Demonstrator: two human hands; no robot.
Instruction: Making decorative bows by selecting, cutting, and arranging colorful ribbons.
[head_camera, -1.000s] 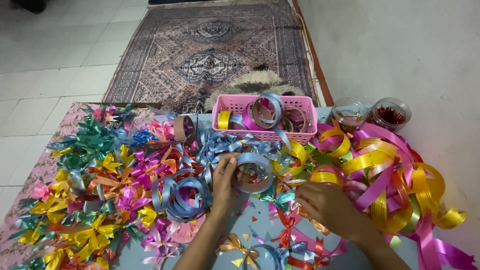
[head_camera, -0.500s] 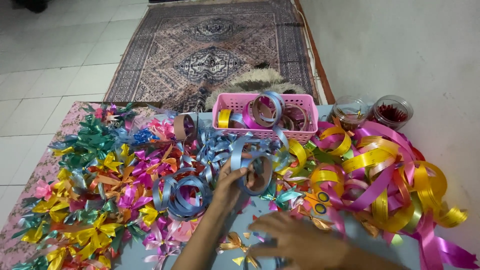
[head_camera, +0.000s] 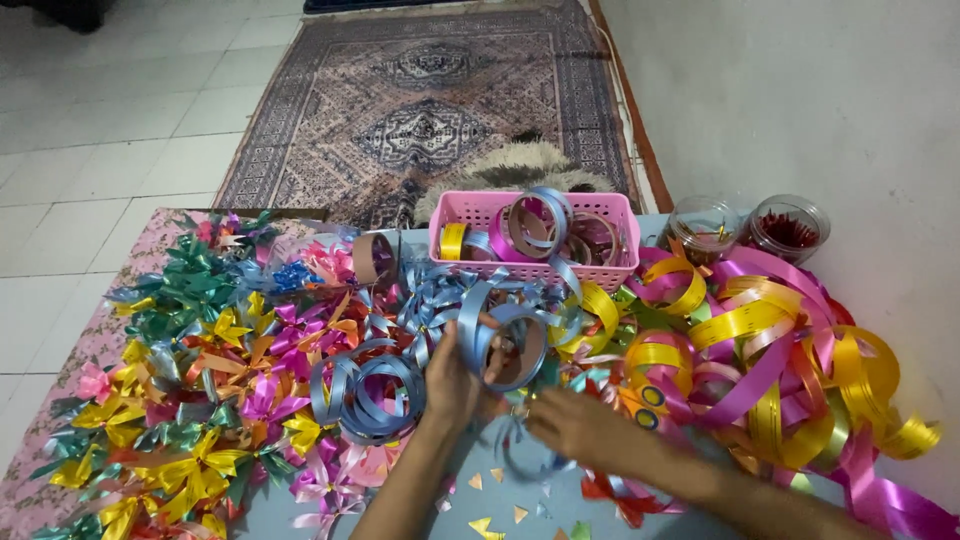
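Light-blue ribbon roll (head_camera: 508, 345) mid-tabletop, in front of the pink basket (head_camera: 535, 262), gripped upright in your left hand (head_camera: 455, 385); right hand (head_camera: 580, 428), fingers loosely curled, empty it seems—likely unspooling; next needs the loose end found.

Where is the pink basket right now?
In the head view the pink basket sits at the far edge of the table, right of centre, just beyond the left hand, with two clear jars to its right.
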